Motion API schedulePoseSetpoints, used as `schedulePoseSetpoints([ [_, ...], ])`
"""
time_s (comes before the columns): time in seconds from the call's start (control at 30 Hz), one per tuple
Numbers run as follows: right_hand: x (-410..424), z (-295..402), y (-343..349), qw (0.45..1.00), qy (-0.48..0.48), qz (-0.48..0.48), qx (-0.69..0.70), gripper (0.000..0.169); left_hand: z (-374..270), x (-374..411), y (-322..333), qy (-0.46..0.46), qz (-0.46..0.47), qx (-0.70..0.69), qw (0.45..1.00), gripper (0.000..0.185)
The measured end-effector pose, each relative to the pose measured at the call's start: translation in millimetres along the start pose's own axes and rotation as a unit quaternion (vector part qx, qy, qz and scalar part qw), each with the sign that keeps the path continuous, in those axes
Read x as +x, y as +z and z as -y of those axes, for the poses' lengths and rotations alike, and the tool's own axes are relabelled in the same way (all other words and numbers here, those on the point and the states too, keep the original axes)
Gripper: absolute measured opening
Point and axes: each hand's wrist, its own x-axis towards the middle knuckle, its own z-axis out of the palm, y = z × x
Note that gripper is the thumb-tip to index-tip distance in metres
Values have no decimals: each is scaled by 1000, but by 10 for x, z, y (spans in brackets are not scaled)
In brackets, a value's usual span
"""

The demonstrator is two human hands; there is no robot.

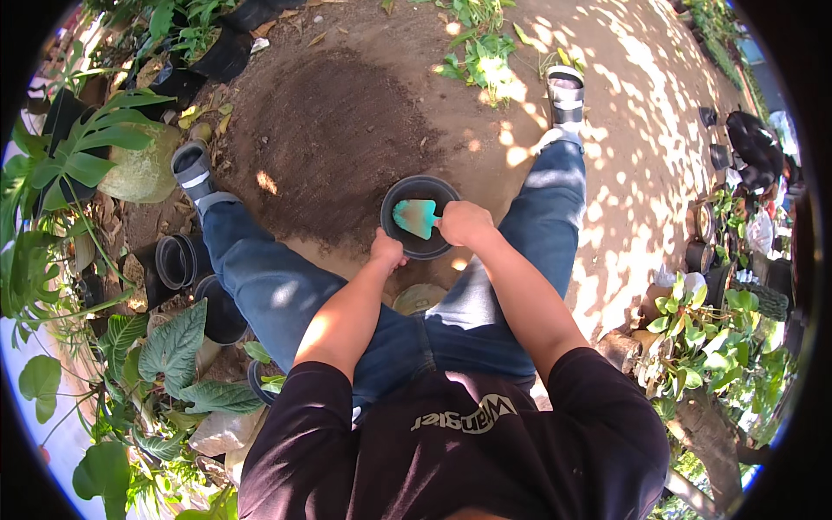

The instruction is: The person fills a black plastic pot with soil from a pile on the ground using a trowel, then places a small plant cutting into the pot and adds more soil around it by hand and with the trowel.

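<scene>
Between my legs is a round black plastic plant pot point(391, 188), its mouth facing up towards me. My left hand point(388, 251) grips the near left part of its rim. In my right hand point(464, 224) is the handle of a garden trowel point(416, 217) with a turquoise blade, soiled brown in the middle. The blade lies over the pot's mouth, pointing left. The bottom of the pot looks dark, and I cannot tell how much soil it holds. Just beyond the pot, a wide patch of dark loose soil point(331, 136) spreads over the ground.
Empty black pots point(175, 261) stand beside my left leg, near leafy plants point(174, 351) and a large pale stone point(140, 166). A leafy vine point(484, 62) lies ahead. On the right are potted plants point(699, 331) and, farther off, a dark animal or object point(754, 149).
</scene>
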Motion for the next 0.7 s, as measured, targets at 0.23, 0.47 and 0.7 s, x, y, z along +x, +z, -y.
schedulePoseSetpoints([
  [0.23,172,-112,9,999,29,12,18,36,-1,10,68,-54,12,-65,996,46],
  [0.47,290,-228,16,995,58,-6,81,43,14,34,95,-55,22,-53,997,43],
  [0.7,447,-391,227,987,60,55,136,39,-93,-60,18,-5,-107,301,948,43],
])
